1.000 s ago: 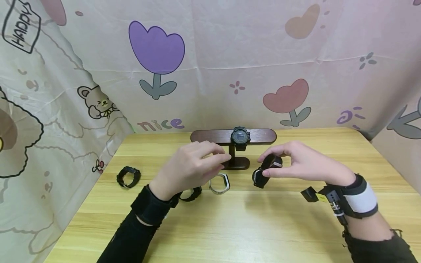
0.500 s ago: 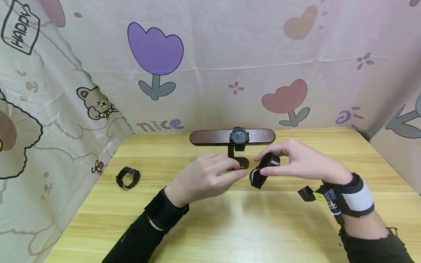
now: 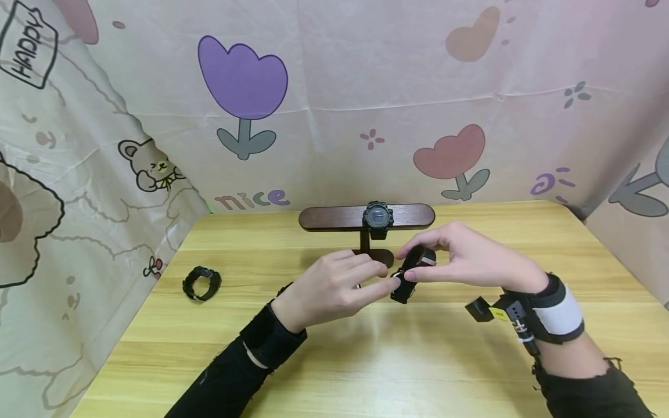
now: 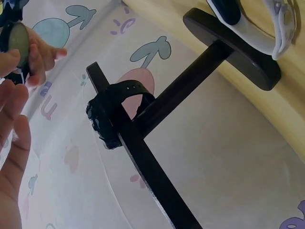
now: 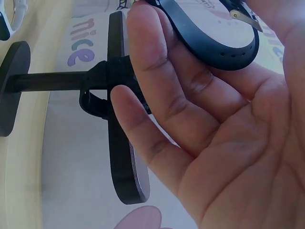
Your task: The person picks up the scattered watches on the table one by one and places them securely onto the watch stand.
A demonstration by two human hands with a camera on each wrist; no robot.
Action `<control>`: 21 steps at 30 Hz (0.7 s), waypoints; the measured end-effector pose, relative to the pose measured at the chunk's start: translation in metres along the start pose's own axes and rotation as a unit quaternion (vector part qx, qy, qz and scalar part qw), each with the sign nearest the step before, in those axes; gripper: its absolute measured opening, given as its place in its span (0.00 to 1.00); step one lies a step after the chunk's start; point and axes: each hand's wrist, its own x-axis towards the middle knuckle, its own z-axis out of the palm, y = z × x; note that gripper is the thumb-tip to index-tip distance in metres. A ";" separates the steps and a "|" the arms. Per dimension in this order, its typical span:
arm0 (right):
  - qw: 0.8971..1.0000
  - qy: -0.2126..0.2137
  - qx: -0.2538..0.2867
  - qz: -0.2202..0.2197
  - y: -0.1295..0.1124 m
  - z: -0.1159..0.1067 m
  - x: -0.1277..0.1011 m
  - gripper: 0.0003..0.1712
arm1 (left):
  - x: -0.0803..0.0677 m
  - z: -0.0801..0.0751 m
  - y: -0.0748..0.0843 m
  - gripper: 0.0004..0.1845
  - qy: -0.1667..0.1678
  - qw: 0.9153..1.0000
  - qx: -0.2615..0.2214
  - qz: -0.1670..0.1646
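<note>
Black strap watch (image 3: pixel 409 271) hangs above the table (image 3: pixel 366 360), pinched in the right hand (image 3: pixel 470 258); left hand (image 3: pixel 334 287) fingertips apparently touch its case. Support the case before opening the buckle.

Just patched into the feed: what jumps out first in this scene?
Mid-table, the right hand pinches a black watch by its strap while the left hand touches its case with its fingertips. Just behind them, a dark wooden T-stand carries another black watch on stand on its crossbar. A third black watch lies apart near the table's left edge.
</note>
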 end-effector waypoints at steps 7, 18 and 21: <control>0.999 0.003 -0.011 -0.031 0.000 0.004 0.002 0.15 | -0.001 0.002 0.001 0.12 -0.005 1.000 0.012 -0.002; 1.000 -0.006 0.012 -0.025 0.004 0.007 0.005 0.15 | -0.004 0.004 0.000 0.13 -0.006 1.000 0.003 -0.005; 1.000 -0.007 0.012 -0.022 0.004 0.008 0.005 0.16 | -0.004 0.005 -0.001 0.13 -0.004 1.000 0.005 -0.005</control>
